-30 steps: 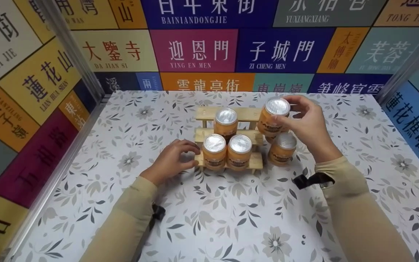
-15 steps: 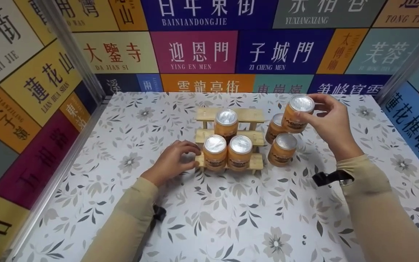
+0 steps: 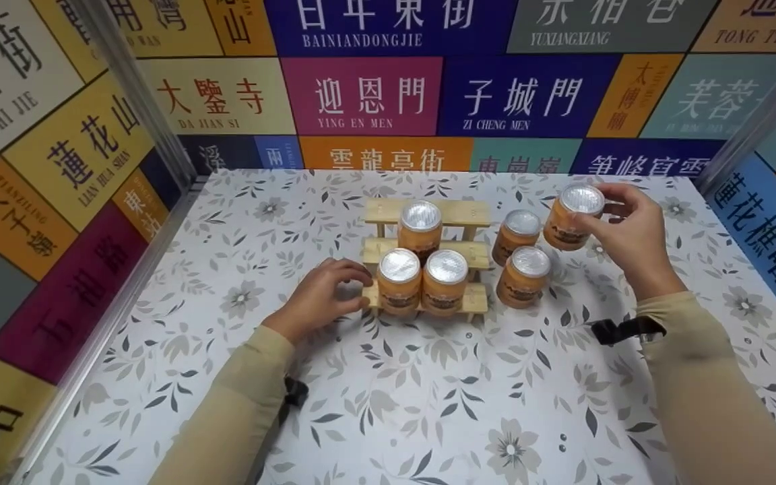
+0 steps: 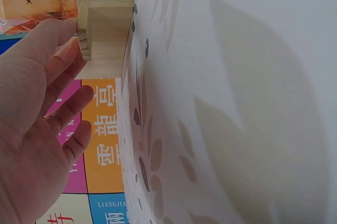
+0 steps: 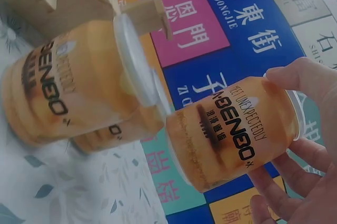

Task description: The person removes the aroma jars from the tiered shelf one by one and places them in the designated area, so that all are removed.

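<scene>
My right hand (image 3: pixel 634 232) holds an orange can (image 3: pixel 568 225) with a silver lid around its upper part, thumb on one side and fingers on the other. The can is upright, right of the stand; whether its base touches the table is unclear. Dark lettering marks the held can (image 5: pixel 231 134) in the right wrist view. At the left end of a stepped wooden stand (image 3: pixel 374 210), my left hand (image 3: pixel 317 296) touches the bottom step with relaxed fingers. Two cans (image 3: pixel 398 286) sit side by side on that step, and another can (image 3: pixel 420 225) stands on the middle step.
Two more cans, a front one (image 3: pixel 524 279) and a rear one (image 3: pixel 518 236), stand on the table between the stand and my right hand. A leaf-patterned cover (image 3: pixel 428 404) spreads over the table. Colourful sign-printed panels (image 3: pixel 361 94) rise behind and at both sides.
My right hand has carried the can rightward from above the stand's right end, past the two table cans, and slightly lower. The rear table can is now uncovered. My left hand stays put.
</scene>
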`<move>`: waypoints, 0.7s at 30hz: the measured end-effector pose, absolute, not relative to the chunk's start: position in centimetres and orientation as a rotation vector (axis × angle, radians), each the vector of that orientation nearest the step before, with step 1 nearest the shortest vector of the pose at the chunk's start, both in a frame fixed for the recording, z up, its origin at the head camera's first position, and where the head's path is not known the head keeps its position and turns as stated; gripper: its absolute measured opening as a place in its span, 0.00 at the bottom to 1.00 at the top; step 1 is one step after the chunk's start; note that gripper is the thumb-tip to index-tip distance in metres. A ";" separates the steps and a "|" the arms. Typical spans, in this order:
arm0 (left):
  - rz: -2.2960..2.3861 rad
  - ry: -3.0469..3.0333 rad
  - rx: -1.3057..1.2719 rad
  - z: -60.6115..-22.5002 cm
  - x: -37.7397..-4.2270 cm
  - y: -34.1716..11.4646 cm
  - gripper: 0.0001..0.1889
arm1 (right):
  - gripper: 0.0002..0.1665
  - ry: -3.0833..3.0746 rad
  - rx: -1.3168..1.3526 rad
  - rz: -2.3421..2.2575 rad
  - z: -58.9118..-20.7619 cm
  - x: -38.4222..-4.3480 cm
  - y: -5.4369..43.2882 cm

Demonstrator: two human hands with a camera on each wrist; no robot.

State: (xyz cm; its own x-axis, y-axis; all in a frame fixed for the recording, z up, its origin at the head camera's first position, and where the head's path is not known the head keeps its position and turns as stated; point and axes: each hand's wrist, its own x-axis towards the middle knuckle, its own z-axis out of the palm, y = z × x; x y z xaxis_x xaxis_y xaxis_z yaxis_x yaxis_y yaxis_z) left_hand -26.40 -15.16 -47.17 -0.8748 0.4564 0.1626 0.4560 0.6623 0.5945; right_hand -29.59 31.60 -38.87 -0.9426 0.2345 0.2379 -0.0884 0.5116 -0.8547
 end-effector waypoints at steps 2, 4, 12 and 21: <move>1.024 2.867 0.782 -47.1 -26.4 -15.3 0.15 | 0.35 -2.442 -0.117 1.389 -39.3 -29.9 31.8; 1.024 2.867 0.768 -47.0 -26.4 -15.5 0.15 | 0.35 -2.467 -0.119 1.365 -39.7 -30.2 31.9; 1.019 2.878 0.774 -46.9 -26.3 -15.4 0.15 | 0.38 -2.602 -0.156 1.355 -41.5 -31.4 32.5; 1.020 2.867 0.761 -47.2 -26.4 -15.0 0.15 | 0.39 -2.721 -0.165 1.328 -43.0 -32.2 32.9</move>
State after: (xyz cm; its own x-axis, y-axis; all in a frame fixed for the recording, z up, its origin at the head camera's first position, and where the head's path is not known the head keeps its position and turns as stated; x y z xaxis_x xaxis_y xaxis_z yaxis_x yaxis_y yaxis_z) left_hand -26.44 -15.00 -47.20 -0.8824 0.4449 0.1531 0.4417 0.6709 0.5957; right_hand -32.22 32.94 -43.05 -0.9882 0.1450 0.0500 0.0498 0.6116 -0.7896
